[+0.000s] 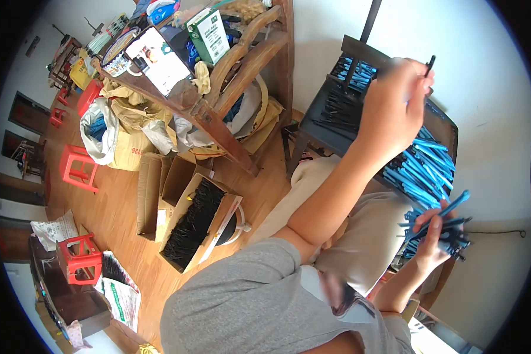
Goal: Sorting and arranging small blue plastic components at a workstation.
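Raised over the dark tray-like seat (312,118), my left hand (392,106) pinches a short black stick-like piece (430,65) between thumb and fingers. Lower right, my right hand (432,242) is wrapped around a bunch of thin dark and blue sticks (451,233). One brighter blue stick (457,202) juts from that bunch. Between the two hands lies a heap of long blue sticks (422,168). Thin black sticks (339,112) lie to the left of my left hand, with more blue ones (357,72) behind them. The exact kind of stick cannot be told.
An open carton of black sticks (193,224) stands on the wooden floor beside an open cardboard box (150,197). A wooden rack (218,127) holds a lit tablet-like screen (158,62) and a green-white box (208,36). Sacks (127,138) and red stools (78,168) stand left.
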`<state>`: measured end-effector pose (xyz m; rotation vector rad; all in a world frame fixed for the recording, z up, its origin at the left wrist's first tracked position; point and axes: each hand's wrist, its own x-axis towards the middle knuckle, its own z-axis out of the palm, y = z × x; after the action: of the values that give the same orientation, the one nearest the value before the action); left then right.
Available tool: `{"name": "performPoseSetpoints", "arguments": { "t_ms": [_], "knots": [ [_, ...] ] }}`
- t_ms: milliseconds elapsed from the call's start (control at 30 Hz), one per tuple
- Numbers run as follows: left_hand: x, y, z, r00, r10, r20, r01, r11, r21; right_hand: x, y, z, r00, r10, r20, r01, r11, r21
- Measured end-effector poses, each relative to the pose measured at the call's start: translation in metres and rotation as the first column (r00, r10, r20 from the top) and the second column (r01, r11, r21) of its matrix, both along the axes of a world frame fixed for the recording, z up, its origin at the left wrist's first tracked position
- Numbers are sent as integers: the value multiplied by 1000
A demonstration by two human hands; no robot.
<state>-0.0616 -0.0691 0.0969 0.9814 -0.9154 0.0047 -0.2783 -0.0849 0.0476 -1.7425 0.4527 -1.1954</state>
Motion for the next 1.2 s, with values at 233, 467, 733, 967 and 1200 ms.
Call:
{"name": "performPoseSetpoints", "arguments": {
  "t_ms": [233, 467, 733, 967, 1200],
  "knots": [
    [5, -15, -50, 998, 57, 10, -58, 967, 248, 13, -23, 20, 928, 5, -373, -106, 962, -251],
    [3, -28, -58, 996, -17, -90, 46, 944, 326, 30, -68, 36, 836, 139, -531, -285, 937, -204],
    [2, -28, -63, 992, 1, -126, 43, 937, 345, 46, -92, 30, 790, 45, -612, -286, 909, -303],
    [3, -32, -67, 996, 31, -86, 8, 911, 413, 62, -94, 31, 743, -44, -668, -240, 914, -327],
    [8, -36, -77, 997, 15, -73, 15, 920, 391, 68, -97, 35, 727, -92, -681, -181, 931, -318]
  ]
}}
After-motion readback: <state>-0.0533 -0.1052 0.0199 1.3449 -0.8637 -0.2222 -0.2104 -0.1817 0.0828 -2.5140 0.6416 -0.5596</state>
